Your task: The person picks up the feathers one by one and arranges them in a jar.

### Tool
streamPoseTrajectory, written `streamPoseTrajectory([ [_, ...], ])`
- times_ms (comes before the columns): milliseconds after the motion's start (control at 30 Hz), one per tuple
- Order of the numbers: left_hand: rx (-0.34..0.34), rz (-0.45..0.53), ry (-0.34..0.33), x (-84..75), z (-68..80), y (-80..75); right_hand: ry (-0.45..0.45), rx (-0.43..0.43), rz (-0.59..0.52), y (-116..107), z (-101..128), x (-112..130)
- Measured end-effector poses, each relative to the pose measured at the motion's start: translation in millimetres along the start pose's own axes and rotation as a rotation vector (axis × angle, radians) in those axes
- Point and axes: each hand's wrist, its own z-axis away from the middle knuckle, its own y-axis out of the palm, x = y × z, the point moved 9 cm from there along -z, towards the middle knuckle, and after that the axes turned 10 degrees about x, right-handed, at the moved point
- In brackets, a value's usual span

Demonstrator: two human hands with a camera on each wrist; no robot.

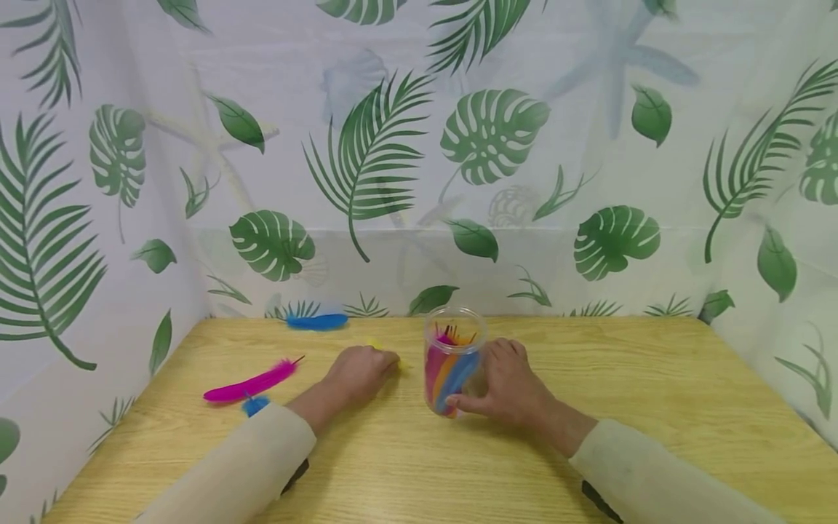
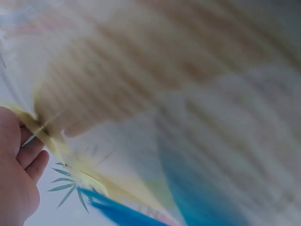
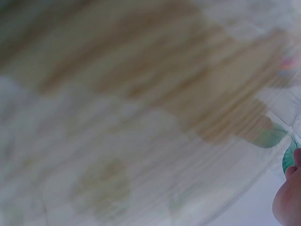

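My left hand (image 1: 360, 375) is low over the table, pinching a yellow feather (image 2: 46, 135); in the head view only small yellow bits show around the fingers. To its right stands a clear plastic cup (image 1: 456, 351), upright on the table. Inside it are several feathers in magenta, orange and blue, with their quills pointing up. My right hand (image 1: 513, 382) grips the cup from the right side, thumb across the front near the base and fingers behind. Only a small part of the right hand (image 3: 289, 197) appears at the edge of the right wrist view.
A magenta feather (image 1: 252, 384) lies on the wooden table (image 1: 622, 386) at the left. Beside my left sleeve is a partly hidden blue feather (image 1: 255, 405). Another blue feather (image 1: 317, 322) lies at the back edge, before a leaf-patterned curtain (image 1: 393, 276).
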Motion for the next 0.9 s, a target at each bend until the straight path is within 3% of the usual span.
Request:
streamPoseTrajectory([
  [100,-0.026,0.148,-0.067,5.0,0.4,-4.1,0.004,0.011,0.000,1,0,0],
  [267,-0.113,0.552,-0.269,30.2,3.4,-10.3,0.006,0.011,0.009,2,-2,0],
  [433,-0.119,1.021,-0.467,52.0,8.2,1.7,0.010,0.016,0.004,1,-2,0],
  [533,-0.076,1.338,-0.540,55.5,9.3,13.8,0.014,0.021,-0.011,0,-2,-1],
  [633,0.001,1.664,-0.564,51.3,8.7,24.9,0.019,0.027,-0.019,0,-2,-1],
  [733,0.087,1.885,-0.552,45.2,8.9,30.2,0.026,0.034,-0.014,2,-2,-1],
  [800,0.124,1.937,-0.521,43.4,9.0,29.7,0.028,0.038,-0.014,2,-2,-1],
  [900,0.146,1.920,-0.497,45.1,9.5,27.0,0.026,0.037,-0.018,2,-2,-1],
])
